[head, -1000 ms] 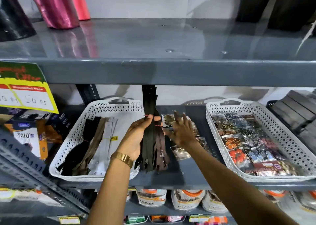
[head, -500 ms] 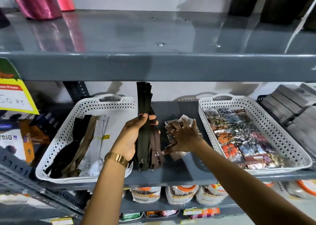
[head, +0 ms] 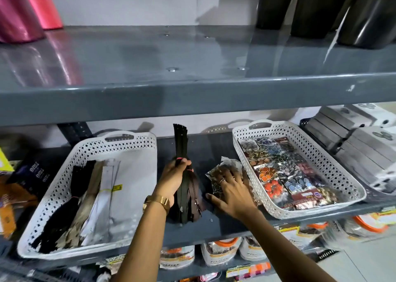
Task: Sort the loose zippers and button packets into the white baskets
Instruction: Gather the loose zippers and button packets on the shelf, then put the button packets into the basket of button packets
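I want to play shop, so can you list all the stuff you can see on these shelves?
Baskets: two, white; left basket, right basket, middle shelf.
Zippers: several, black, tan, white; in left basket.
Zipper bundle: one, dark; in left hand.
Button packets: many, mixed colours; in right basket.
Loose packets: few, clear; under right hand.
Rolls: pink top left, black top right.
Boxes: grey stack, far right.
Jars: several, lower shelf.
Watch: gold, left wrist.
Left hand: gripping bundle.
Right hand: on loose packets.
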A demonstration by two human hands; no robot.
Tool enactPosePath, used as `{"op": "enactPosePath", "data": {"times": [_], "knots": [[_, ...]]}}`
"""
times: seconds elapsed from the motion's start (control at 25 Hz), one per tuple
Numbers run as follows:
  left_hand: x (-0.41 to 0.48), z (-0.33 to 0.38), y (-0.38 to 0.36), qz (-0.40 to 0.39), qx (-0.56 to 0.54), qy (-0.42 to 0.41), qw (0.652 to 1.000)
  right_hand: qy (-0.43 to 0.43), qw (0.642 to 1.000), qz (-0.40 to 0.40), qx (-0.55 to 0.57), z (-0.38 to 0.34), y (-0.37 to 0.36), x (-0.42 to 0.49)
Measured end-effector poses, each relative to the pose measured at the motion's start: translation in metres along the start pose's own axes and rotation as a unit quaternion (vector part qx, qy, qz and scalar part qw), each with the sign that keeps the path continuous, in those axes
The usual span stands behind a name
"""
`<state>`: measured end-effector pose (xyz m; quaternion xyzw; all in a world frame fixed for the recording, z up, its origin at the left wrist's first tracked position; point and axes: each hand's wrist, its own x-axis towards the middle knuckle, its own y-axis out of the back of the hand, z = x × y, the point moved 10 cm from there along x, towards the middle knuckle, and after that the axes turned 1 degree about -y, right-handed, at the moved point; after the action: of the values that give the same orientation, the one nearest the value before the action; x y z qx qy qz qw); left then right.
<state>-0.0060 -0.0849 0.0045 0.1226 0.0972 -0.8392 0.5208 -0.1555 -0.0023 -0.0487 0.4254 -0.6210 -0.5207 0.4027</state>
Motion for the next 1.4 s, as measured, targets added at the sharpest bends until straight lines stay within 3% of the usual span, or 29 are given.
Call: {"op": "enactPosePath", "data": {"times": [0.2, 0.28, 0.4, 0.6, 0.72, 0.8, 0.92, 1.08, 1.28, 1.4], "knots": [[0.011, -0.012, -0.010, -0.017, 0.028, 0.013, 0.999, -0.073, 0.994, -0.081, 0.019, 0.016, -0.011, 0.027], [0.017, -0.019, -0.009, -0.009, 0.166, 0.013, 0.986, -0.083, 0.992, -0.091, 0.031, 0.018, -0.016, 0.030], [0.022, -0.026, 0.005, 0.028, 0.370, 0.012, 0.929, -0.083, 0.994, -0.061, 0.026, 0.018, -0.012, 0.032], [0.017, -0.019, 0.013, 0.073, 0.488, 0.002, 0.870, -0.046, 0.999, -0.008, 0.002, -0.009, 0.006, 0.023], [0.007, -0.016, 0.006, 0.105, 0.609, -0.031, 0.785, 0.033, 0.997, 0.059, -0.024, -0.054, 0.017, 0.006], [0.005, -0.022, 0.002, 0.105, 0.648, -0.035, 0.753, 0.068, 0.995, 0.066, -0.038, -0.077, 0.014, -0.002], [0.004, -0.024, 0.000, 0.113, 0.665, -0.040, 0.737, 0.087, 0.996, 0.024, 0.013, -0.096, 0.001, 0.004], [0.001, -0.024, 0.003, 0.123, 0.674, -0.024, 0.728, 0.036, 0.973, -0.030, 0.225, -0.099, -0.016, 0.012], [-0.006, -0.003, -0.008, 0.127, 0.670, -0.059, 0.729, 0.004, 0.951, -0.033, 0.307, -0.096, -0.016, 0.019], [-0.005, -0.003, -0.006, 0.095, 0.644, -0.047, 0.758, 0.013, 0.954, -0.063, 0.291, -0.103, -0.015, 0.019]]}}
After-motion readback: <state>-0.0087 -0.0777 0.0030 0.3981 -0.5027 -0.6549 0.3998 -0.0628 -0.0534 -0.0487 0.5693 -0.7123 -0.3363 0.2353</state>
